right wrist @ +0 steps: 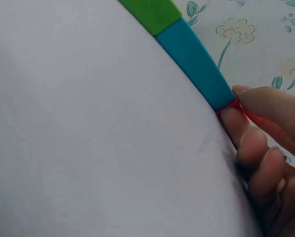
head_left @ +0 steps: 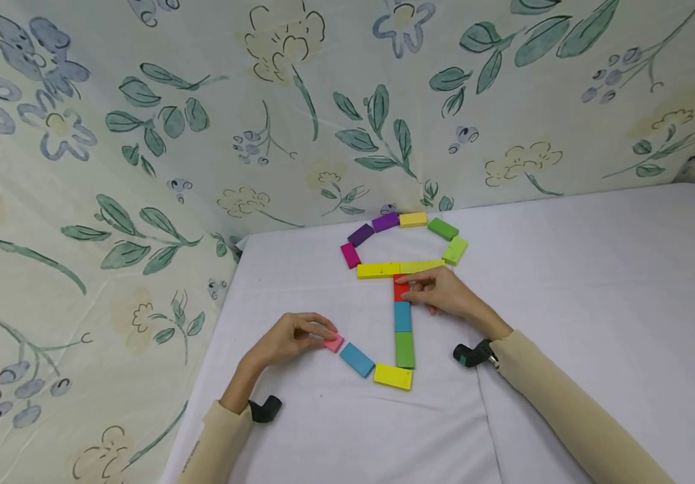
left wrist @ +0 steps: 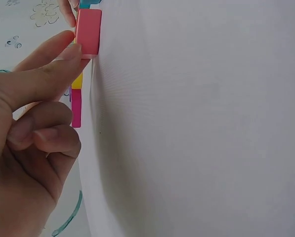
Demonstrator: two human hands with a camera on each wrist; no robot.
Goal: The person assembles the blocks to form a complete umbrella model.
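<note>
My left hand [head_left: 290, 336] pinches a pink block [head_left: 337, 343] by one end, at the left tip of a short curved row on the white cloth. Beside that block lies a blue block [head_left: 357, 360], then a yellow block [head_left: 392, 377]. From the right, my right hand [head_left: 449, 294] holds a red block [head_left: 400, 290] between thumb and fingers. This red block tops a straight column, with a light blue block [head_left: 403, 316] and a green block [head_left: 404, 349] below it. In the right wrist view the fingers hide most of the red block.
Two long yellow blocks [head_left: 378, 270] form a bar above the column. Over the bar arches a ring of magenta, purple [head_left: 386, 222], orange-yellow and green blocks [head_left: 443, 229]. A floral cloth [head_left: 299, 134] hangs behind and at the left of the white-covered surface [head_left: 595, 302].
</note>
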